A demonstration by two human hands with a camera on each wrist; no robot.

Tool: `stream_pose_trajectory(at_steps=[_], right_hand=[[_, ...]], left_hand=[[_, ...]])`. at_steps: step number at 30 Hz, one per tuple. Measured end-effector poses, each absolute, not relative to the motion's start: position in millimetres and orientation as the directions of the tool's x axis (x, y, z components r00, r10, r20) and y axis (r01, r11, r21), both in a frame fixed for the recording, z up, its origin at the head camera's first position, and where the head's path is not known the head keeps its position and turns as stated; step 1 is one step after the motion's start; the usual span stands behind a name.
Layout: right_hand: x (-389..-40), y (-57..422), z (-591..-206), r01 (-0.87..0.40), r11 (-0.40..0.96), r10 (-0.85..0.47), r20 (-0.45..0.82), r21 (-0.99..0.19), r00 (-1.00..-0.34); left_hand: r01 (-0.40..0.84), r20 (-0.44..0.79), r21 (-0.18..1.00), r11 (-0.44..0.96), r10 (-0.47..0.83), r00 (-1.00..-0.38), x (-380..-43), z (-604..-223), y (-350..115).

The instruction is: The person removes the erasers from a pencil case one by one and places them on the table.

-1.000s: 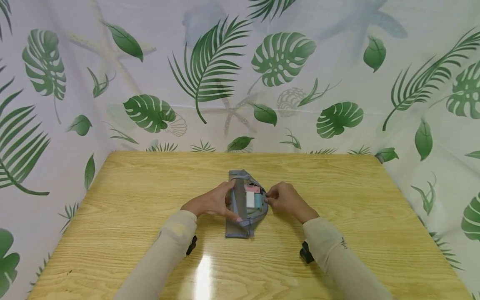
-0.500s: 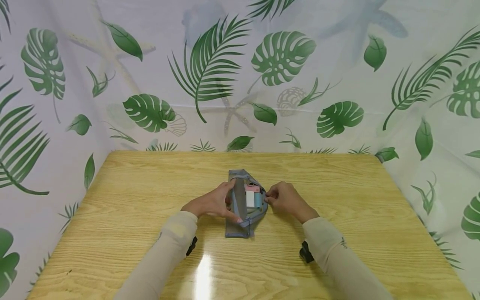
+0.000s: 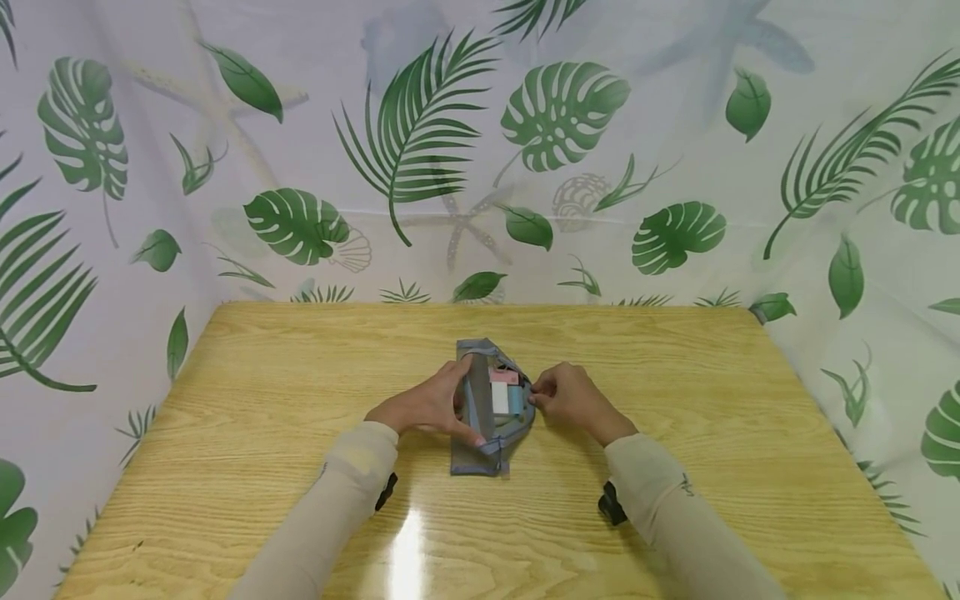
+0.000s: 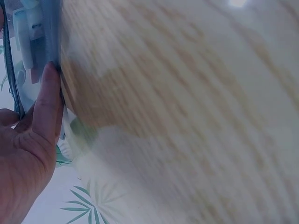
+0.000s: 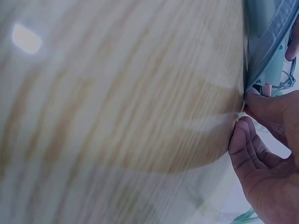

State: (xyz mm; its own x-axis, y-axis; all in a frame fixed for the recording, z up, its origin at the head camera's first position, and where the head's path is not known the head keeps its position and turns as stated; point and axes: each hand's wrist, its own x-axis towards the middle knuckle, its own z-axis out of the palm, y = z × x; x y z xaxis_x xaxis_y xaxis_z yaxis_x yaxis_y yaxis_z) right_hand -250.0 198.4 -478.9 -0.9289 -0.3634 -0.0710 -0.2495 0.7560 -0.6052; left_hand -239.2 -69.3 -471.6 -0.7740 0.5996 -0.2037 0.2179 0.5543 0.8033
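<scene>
A grey zip pouch [image 3: 478,457] lies on the table in the head view, its mouth spread apart. Inside it sit small pink [image 3: 505,377], white [image 3: 500,398] and light-blue items [image 3: 516,400] whose kind I cannot tell. My left hand [image 3: 429,404] holds the pouch from the left, thumb on the near side and fingers at the far side. At the pouch's right edge, my right hand [image 3: 573,402] pinches the rim between thumb and fingers. The left wrist view shows a finger along the pouch's side; in the right wrist view the fingertips meet at the zipped edge [image 5: 268,46].
The pouch rests on a light wood-grain table [image 3: 675,375]. Behind and beside the table hangs a white cloth [image 3: 480,258] printed with green leaves. A bright light reflection [image 3: 407,550] shows on the table's near part.
Almost nothing differs. Both hands keep their places on the pouch, and the head view has shifted very slightly.
</scene>
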Motion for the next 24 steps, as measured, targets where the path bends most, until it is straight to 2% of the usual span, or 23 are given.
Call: stream_pose_trajectory(at_steps=[11,24], right_hand=[[-248.6,198.3,-476.0,-0.234,0.764,-0.350,-0.081,-0.602,-0.933],[-247.4,202.6,-474.2,-0.339,0.742,-0.420,-0.007,-0.578,-0.908]], left_hand=[[0.221,-0.217,0.788,0.575,0.595,-0.774,-239.3,-469.4,-67.4],[0.239,-0.250,0.733,0.637,0.579,-0.776,-239.6,-468.1,-65.2]])
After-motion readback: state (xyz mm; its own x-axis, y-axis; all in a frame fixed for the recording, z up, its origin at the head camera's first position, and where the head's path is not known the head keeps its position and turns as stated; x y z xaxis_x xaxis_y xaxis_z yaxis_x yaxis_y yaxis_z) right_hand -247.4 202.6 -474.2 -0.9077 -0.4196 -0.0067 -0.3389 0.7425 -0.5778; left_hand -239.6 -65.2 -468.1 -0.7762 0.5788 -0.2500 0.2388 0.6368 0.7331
